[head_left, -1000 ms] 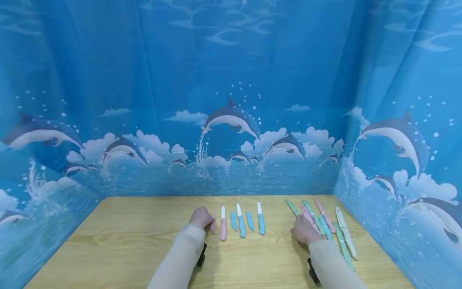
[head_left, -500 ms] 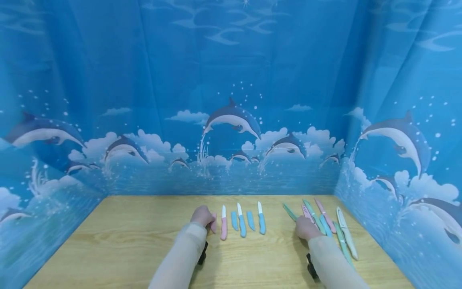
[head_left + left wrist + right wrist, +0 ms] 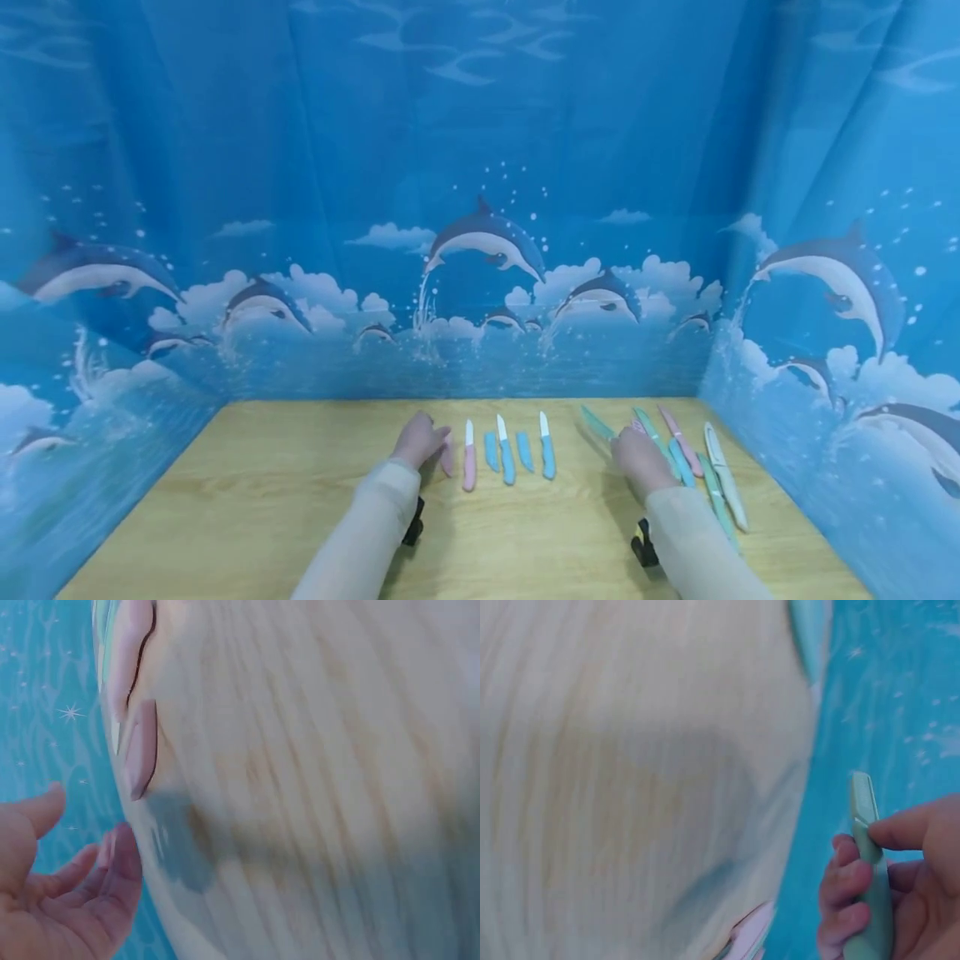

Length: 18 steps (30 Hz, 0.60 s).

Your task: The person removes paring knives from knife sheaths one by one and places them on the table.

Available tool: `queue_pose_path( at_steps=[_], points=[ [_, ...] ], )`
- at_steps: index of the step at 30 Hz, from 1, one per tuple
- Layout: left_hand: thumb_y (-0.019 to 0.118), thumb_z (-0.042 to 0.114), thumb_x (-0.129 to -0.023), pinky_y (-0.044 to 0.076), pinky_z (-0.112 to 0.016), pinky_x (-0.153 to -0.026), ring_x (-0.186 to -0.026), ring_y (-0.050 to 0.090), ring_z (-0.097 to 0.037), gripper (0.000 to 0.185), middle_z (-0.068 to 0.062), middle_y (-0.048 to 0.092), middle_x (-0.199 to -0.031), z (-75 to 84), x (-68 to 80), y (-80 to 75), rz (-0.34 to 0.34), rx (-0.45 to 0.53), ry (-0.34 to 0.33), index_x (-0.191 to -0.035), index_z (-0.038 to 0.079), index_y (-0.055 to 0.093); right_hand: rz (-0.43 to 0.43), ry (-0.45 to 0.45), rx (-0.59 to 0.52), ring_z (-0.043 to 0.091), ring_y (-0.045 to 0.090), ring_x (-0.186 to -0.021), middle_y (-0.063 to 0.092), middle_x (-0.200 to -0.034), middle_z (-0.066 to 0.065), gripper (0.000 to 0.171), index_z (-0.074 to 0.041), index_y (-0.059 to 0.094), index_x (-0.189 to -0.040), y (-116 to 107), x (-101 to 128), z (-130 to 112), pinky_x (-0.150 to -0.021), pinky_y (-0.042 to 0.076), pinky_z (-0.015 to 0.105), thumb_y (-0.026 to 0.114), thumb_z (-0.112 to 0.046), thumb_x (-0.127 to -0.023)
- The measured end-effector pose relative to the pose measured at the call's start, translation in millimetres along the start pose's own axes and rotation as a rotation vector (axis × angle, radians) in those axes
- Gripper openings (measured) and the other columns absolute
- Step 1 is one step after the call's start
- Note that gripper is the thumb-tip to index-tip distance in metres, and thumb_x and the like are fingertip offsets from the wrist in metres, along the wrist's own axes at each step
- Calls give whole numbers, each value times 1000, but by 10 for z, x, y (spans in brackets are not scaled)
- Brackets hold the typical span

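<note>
My right hand (image 3: 642, 460) has the green knife (image 3: 597, 423), with thumb and fingers bent around its handle. It's up above the table (image 3: 225, 492), and its long body points away from me and a bit left. My left hand (image 3: 418, 440) is well apart from it, loose and holding nothing, near the pink cover (image 3: 447, 457). The knife looks smooth and pale green all along.

Leaping dolphins (image 3: 487, 229) and white clouds (image 3: 393, 237) decorate the creased blue backdrop (image 3: 360, 125) that I watch remotely, rising beyond the back, left and right edges of a wood-grain counter (image 3: 262, 500) under soft light.
</note>
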<state>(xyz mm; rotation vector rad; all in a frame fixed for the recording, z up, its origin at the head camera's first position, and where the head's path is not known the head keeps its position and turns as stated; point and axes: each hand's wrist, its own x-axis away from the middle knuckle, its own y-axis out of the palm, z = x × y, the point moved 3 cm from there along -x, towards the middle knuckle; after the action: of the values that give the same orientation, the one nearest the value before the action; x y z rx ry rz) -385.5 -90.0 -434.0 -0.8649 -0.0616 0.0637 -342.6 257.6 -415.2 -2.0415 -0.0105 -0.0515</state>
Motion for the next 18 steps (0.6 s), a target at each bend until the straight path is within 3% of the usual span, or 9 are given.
queue_pose_path(
  at_steps=[2, 4, 8, 13, 18],
  points=[
    [58, 28, -97, 43, -49, -101, -118, 53, -41, 51, -28, 54, -127, 39, 4, -24, 5, 33, 42, -130, -8, 46, -3, 4, 3, 33, 61, -88, 59, -117, 29, 39, 14, 53, -121, -42, 8, -72, -80, 49, 48, 38, -17, -102],
    [59, 30, -97, 37, -52, -108, -129, 44, -43, 60, -29, 46, -139, 76, 17, -49, 2, 66, 83, -140, -6, 39, -11, 7, -1, 33, 60, -88, 63, -102, 22, 36, 11, 56, -116, -59, 19, -148, -78, 49, 48, 41, -20, -102],
    [63, 32, -94, 26, -54, -114, -140, 31, -42, 74, -24, 30, -153, 133, 71, -100, -14, 114, 156, -149, -1, 27, -37, 8, -30, 22, 54, -74, 60, -86, 12, 33, 5, 59, -112, -23, 61, -341, -66, 46, 38, 46, -23, -101],
    [66, 32, -91, 20, -55, -116, -145, 21, -40, 84, -20, 19, -158, 237, 216, -161, -81, 71, 259, -153, 3, 17, -41, -27, -47, 18, 53, -71, 60, -82, 7, 31, 4, 62, -111, 86, 174, -597, -62, 45, 34, 50, -23, -100],
    [64, 38, -90, 16, -56, -117, -146, 13, -41, 86, -19, 19, -158, 335, 479, -146, -129, -61, 422, -153, 3, 17, -49, -126, -65, 16, 55, -71, 63, -82, 4, 25, -1, 66, -102, 254, 334, -846, -63, 47, 34, 56, -23, -97]
  ],
)
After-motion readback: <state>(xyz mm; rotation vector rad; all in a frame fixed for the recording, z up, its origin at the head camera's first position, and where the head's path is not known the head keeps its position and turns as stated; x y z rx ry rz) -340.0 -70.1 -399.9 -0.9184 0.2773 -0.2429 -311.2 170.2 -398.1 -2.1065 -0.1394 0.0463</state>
